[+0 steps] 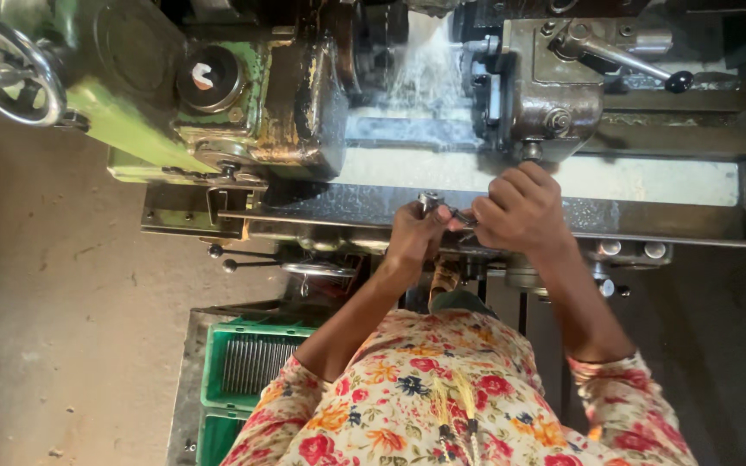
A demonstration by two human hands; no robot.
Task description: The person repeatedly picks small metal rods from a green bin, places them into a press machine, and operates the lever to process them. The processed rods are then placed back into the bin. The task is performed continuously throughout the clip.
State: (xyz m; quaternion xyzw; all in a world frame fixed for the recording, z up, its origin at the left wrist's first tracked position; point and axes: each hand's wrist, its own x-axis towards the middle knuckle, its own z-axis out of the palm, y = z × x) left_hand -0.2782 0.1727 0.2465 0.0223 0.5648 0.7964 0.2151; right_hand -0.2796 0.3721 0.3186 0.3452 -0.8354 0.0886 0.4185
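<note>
Where lathe (pixel 304 112) looms, hands at metal part (pixel 439 205).

No packages, labels, signs or screens visible

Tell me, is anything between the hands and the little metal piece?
Nothing visible is. The left hand and the right hand both already touch the small metal piece, holding it between them at the front edge of the machine.
</note>
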